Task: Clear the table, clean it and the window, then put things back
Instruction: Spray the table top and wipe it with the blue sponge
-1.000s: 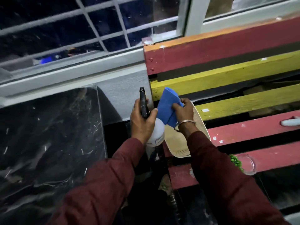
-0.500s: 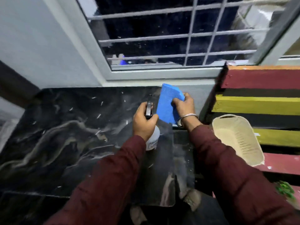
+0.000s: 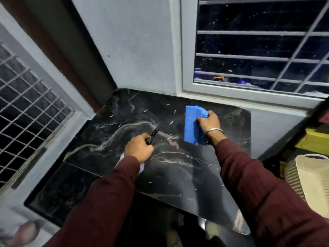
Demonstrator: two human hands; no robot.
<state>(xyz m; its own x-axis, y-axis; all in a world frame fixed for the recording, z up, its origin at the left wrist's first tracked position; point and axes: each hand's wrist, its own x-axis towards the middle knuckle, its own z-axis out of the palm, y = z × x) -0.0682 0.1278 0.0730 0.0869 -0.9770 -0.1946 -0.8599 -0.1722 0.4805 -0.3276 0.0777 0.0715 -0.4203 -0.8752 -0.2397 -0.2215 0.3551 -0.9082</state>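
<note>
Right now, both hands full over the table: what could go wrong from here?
1. The left hand grips the spray bottle with its nozzle aimed across the black marble table; spray may overshoot onto the grey wall.
2. The right hand holds the blue cloth bunched and hanging, so a wipe may smear the white flecks rather than lift them.
3. The cream basket sits close by the right sleeve; an elbow swing might knock it.
</note>
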